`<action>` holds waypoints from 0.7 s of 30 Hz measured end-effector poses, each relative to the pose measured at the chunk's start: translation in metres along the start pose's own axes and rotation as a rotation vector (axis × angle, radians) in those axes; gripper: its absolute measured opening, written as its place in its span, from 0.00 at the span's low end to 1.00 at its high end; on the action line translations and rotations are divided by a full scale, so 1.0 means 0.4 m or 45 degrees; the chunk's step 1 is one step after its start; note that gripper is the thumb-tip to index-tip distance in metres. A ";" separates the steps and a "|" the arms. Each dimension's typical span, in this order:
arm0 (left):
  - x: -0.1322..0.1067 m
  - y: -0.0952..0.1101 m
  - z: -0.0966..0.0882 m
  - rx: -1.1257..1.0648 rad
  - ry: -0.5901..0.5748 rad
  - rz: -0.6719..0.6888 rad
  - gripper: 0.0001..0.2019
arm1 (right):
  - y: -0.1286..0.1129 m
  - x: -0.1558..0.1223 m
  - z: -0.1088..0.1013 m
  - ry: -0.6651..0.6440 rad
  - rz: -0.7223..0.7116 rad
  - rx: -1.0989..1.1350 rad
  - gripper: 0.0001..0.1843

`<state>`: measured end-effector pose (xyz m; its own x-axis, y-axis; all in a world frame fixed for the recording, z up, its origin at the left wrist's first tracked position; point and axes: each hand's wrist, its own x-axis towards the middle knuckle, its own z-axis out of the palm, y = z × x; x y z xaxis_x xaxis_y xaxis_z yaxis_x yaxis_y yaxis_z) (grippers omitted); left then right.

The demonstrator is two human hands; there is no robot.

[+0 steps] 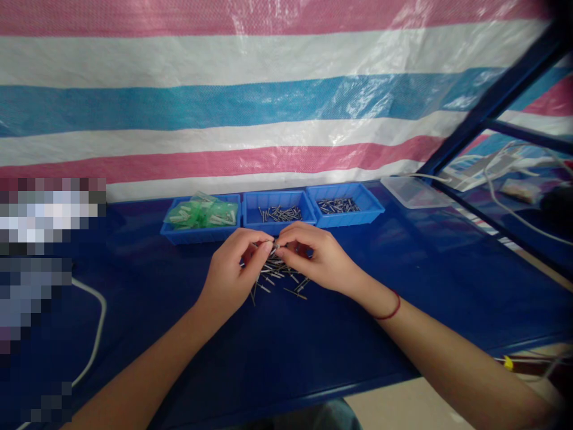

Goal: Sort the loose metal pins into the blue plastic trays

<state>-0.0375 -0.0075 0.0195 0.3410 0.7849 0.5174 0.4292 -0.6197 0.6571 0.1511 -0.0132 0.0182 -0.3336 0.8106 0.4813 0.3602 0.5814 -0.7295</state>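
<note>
My left hand (235,263) and my right hand (320,257) meet above the middle of the blue table, thumbs and index fingertips pinched together. Between the fingertips of both hands is a small metal blind rivet (276,245), mostly covered by the fingers. Below and around them lies a loose pile of blind rivets (280,272), thin metal pins with lighter sleeves. One rivet (295,294) lies a little apart on the near side. A dark red cord circles my right wrist.
Three blue bins stand behind my hands: one (201,239) with green bags of pale pieces, a middle one (255,197) and a right one (373,209) with metal rivets or screws. A clear plastic lid (416,191) lies right. A white cable (101,316) runs left.
</note>
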 end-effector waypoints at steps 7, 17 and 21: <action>0.011 -0.008 -0.011 0.072 -0.005 0.050 0.04 | 0.002 0.000 -0.007 0.139 0.063 0.068 0.04; 0.002 -0.009 -0.009 0.196 -0.295 0.091 0.05 | -0.014 0.001 -0.016 0.202 -0.007 -0.051 0.11; -0.001 -0.014 -0.013 0.305 -0.363 0.043 0.11 | 0.018 0.009 -0.058 0.518 0.089 -0.201 0.13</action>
<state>-0.0446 -0.0041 0.0185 0.5633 0.7527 0.3408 0.5855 -0.6547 0.4782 0.1727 -0.0046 0.0261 0.0549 0.7918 0.6083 0.5089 0.5020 -0.6993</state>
